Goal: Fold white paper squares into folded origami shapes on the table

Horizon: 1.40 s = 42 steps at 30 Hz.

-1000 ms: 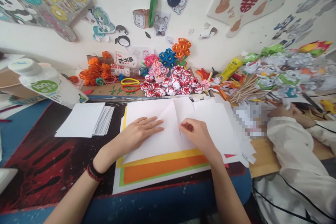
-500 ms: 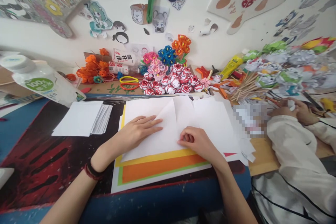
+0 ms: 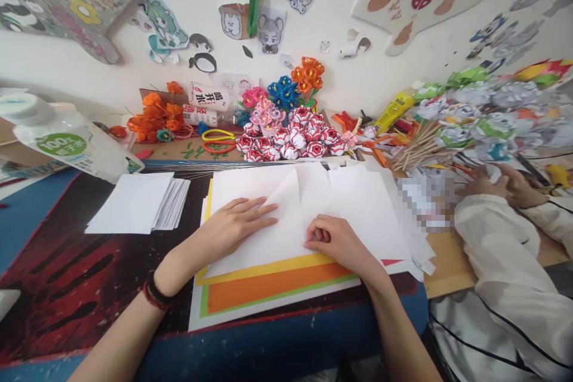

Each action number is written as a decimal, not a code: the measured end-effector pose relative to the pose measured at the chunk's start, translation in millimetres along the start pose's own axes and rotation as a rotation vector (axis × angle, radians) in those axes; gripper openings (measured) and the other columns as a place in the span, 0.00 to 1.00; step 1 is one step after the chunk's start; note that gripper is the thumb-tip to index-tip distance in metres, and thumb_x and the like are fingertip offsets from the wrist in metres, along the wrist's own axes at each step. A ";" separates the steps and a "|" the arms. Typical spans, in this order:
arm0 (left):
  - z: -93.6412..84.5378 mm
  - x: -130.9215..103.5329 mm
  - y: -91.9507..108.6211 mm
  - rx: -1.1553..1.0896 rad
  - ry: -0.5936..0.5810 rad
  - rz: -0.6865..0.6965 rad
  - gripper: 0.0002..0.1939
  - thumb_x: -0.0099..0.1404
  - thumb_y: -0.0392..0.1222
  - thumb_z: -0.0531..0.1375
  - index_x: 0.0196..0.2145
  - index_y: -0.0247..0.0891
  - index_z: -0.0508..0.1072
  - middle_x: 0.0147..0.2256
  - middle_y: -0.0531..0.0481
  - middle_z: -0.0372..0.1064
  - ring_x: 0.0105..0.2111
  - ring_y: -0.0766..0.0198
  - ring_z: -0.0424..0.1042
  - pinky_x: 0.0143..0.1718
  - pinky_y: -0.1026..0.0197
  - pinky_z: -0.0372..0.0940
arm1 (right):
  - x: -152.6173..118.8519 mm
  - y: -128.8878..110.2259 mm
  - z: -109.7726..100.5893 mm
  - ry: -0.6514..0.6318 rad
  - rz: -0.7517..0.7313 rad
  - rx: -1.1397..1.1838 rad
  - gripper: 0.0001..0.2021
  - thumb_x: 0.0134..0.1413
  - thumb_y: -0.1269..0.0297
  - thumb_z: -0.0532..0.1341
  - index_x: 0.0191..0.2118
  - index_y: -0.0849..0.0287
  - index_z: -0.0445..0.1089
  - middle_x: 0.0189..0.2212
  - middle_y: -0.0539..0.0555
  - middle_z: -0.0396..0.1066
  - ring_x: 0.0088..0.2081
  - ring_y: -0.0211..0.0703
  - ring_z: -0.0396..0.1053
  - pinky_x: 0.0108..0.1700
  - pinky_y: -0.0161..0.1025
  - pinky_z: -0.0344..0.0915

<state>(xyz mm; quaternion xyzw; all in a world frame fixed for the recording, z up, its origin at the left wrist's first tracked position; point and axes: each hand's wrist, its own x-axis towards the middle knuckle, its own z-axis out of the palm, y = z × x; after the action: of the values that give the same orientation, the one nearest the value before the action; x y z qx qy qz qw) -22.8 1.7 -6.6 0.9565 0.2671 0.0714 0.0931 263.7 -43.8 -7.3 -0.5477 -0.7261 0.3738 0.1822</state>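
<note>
White paper (image 3: 277, 239) lies on top of a stack with yellow, orange (image 3: 268, 290) and green sheets showing at its lower edge. My left hand (image 3: 239, 224) rests flat on the white paper with its fingers spread, beside a raised slanting fold. Over the right part of the same paper, my right hand (image 3: 329, 236) has its fingers curled against the thumb. Whether anything is pinched there is too small to tell. More white sheets (image 3: 364, 203) lie to the right of the fold.
A pile of cut white squares (image 3: 129, 203) and a white bottle (image 3: 67, 140) stand at left. Paper flowers (image 3: 304, 137) line the wall. Another person's hands (image 3: 505, 185) work at right, near wooden sticks (image 3: 418, 146) and paper scraps.
The view has shifted very slightly. Both of my hands hold their places on the paper.
</note>
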 end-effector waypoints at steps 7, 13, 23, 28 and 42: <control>1.3 0.0 -0.2 0.026 0.006 0.007 0.26 0.70 0.32 0.48 0.62 0.51 0.60 0.64 0.53 0.53 0.64 0.57 0.52 0.61 0.51 0.50 | 0.3 -3.3 0.2 -0.010 0.014 -0.029 0.04 0.50 0.66 0.66 0.28 0.57 0.70 0.25 0.47 0.63 0.28 0.36 0.61 0.32 0.34 0.56; 1.2 0.2 -0.7 0.043 -0.023 0.016 0.26 0.70 0.31 0.47 0.62 0.50 0.59 0.65 0.53 0.52 0.65 0.57 0.50 0.61 0.52 0.49 | 3.3 -9.2 -2.3 -0.080 0.013 -0.127 0.04 0.51 0.68 0.64 0.29 0.57 0.68 0.25 0.46 0.63 0.28 0.36 0.61 0.32 0.34 0.53; 1.0 -2.0 -1.6 0.074 -0.023 0.027 0.23 0.72 0.35 0.48 0.62 0.50 0.59 0.65 0.52 0.52 0.65 0.56 0.50 0.61 0.50 0.51 | 3.4 -26.9 -1.2 -0.125 0.093 -0.309 0.05 0.51 0.71 0.61 0.28 0.57 0.64 0.27 0.48 0.68 0.29 0.38 0.61 0.30 0.35 0.47; -4.0 -1.9 10.6 0.168 0.016 -0.009 0.24 0.70 0.33 0.50 0.61 0.51 0.60 0.64 0.53 0.53 0.66 0.55 0.47 0.64 0.42 0.45 | 3.8 -27.0 -1.4 -0.117 0.104 -0.303 0.05 0.51 0.71 0.61 0.27 0.57 0.65 0.26 0.49 0.67 0.28 0.38 0.61 0.30 0.34 0.48; 47.3 6.4 142.6 0.335 0.118 -0.234 0.24 0.70 0.37 0.47 0.61 0.28 0.61 0.62 0.38 0.56 0.63 0.51 0.56 0.60 0.50 0.60 | 13.5 -19.6 -5.6 -0.189 0.041 -0.209 0.05 0.48 0.68 0.64 0.26 0.59 0.67 0.21 0.47 0.64 0.25 0.35 0.60 0.28 0.32 0.52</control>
<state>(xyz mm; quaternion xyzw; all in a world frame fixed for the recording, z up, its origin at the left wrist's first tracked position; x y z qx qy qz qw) 62.4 -121.3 -21.2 0.9153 0.3893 0.0708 -0.0752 250.1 -31.7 8.9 -0.5408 -0.7636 0.3495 0.0474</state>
